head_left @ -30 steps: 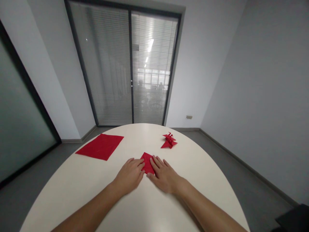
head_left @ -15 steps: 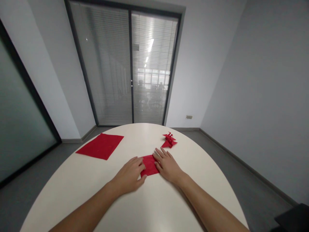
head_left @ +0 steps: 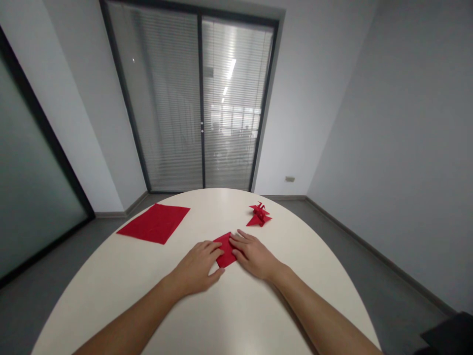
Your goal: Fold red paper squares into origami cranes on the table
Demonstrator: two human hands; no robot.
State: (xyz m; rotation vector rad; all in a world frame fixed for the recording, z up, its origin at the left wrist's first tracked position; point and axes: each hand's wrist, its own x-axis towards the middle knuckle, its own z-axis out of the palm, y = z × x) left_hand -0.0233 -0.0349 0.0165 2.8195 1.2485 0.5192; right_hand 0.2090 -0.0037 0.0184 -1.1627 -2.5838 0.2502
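Note:
A small folded sheet of red paper [head_left: 226, 251] lies on the table in front of me, one corner pointing away. My left hand [head_left: 197, 266] rests at its left side, fingertips on the paper and the thumb spread apart near its lower corner. From the right, my right hand [head_left: 254, 254] reaches over the other edge, its fingers stretched out and lying low, partly covering that side. Both hands look open, pressing on the paper rather than wrapped around it. Whether a fingertip is tucked under an edge cannot be seen.
A larger red paper sheet [head_left: 157, 224] lies flat at the left of the round white table [head_left: 221, 315]. Beyond my right hand sits a red folded paper crane shape [head_left: 259, 215]. A dark object [head_left: 449, 333] shows at the lower right corner, off the table.
The small folded paper has turned, its far corner now standing out between my hands. My right hand has shifted slightly left; my left hand has barely moved.

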